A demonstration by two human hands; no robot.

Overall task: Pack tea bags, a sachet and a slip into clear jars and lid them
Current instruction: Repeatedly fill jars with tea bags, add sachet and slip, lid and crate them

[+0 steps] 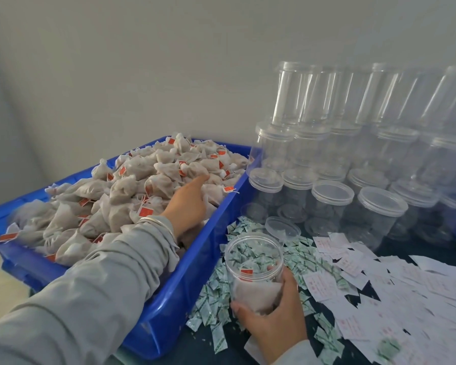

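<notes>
A blue crate (169, 306) on the left is heaped with white tea bags (142, 180) that carry red tags. My left hand (188, 204) reaches into the heap near the crate's right wall, its fingers curled down among the bags; whether it holds one is hidden. My right hand (274, 314) grips an open clear jar (254, 262) standing on the dark table, with at least one tea bag at its bottom. Green-and-white sachets (213, 304) lie scattered around the jar. White slips with red print (379, 293) spread to the right. A loose clear lid (282, 227) lies behind the jar.
Lidded empty clear jars (379, 206) stand in rows and stacks at the back right, against a pale wall. A silver bangle (158, 222) sits on my left wrist over a grey sleeve.
</notes>
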